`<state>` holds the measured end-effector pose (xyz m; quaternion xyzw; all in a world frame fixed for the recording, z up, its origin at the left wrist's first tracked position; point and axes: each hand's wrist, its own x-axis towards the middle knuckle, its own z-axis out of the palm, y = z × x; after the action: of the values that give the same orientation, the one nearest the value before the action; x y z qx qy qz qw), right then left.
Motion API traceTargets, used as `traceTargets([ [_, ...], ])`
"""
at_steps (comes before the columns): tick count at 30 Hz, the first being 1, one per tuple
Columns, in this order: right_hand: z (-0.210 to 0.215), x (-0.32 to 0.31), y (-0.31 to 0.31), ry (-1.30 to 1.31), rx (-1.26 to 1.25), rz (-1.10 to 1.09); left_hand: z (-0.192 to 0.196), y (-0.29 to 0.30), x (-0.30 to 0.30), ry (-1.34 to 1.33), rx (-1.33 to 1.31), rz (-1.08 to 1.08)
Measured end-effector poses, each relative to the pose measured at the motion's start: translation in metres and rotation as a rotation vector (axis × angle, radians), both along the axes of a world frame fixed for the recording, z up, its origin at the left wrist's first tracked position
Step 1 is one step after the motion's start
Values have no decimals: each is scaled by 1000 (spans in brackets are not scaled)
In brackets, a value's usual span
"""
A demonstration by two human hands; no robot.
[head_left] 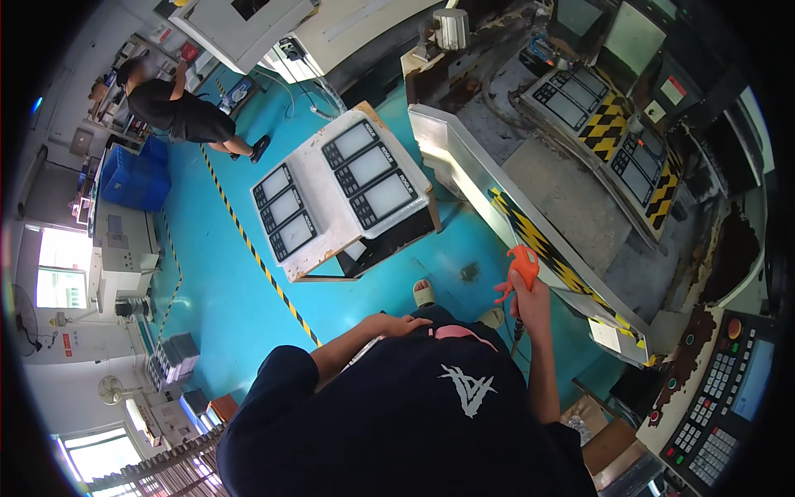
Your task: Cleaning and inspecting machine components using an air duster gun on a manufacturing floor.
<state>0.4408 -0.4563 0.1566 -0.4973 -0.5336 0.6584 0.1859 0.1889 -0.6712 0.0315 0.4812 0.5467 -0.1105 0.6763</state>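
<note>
My right hand [532,296] is closed round an orange air blow gun [522,263], its hose hanging down below the fist. The gun is held up beside the front edge of the open machine. My left hand [396,325] lies against my waist, at the hem of the dark shirt, with its fingers stretched out and nothing in them. Inside the machine, black-framed panels with pale windows [571,98] sit on a raised plate, and more such panels [638,171] lie nearer, bordered by yellow-and-black striped tape.
A worn white table [319,184] ahead bears several similar panels in two groups. The machine's metal guard [464,157] stands between table and machine bed. A control panel [714,398] is at the lower right. Another person [178,108] stands at the far left near blue bins [137,178].
</note>
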Motion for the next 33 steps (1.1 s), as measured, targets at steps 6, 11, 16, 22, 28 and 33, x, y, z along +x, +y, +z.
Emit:
traceTargets([
  [6,-9,-10,2,52,57,38,4,3,1,-37,-16,50],
  [11,-8,-10,0,43,65,77,-31,-9,-3,-56,79,-4],
  [16,0,-5,2,11,-36,111,-39,-13,-2,-52,44,26],
  [22,-5,-20,-19,7,32,184,15,2,-1,-50,63,-30],
  [28,4,-57,-44,-83,63,413,-68,-3,-76,335,533,199],
  [33,-1,-52,-47,-192,211,435,26,95,-130,204,409,851],
])
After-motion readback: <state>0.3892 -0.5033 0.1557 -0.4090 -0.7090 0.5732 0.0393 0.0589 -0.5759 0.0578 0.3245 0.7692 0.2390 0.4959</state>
